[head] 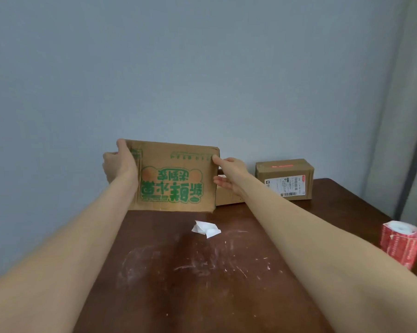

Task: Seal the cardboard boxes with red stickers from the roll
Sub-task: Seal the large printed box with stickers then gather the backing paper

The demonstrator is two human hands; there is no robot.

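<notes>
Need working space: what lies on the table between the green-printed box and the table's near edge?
A crumpled white paper scrap lies on the scuffed table, just before the green-printed box; head view.

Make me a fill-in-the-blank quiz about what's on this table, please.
1. The left hand and right hand hold a cardboard box printed in ____ ink.
2. The sticker roll at the right edge of the table is ____.
3. The smaller box at the back carries a white shipping ____.
Missing words: green; red; label.
</notes>
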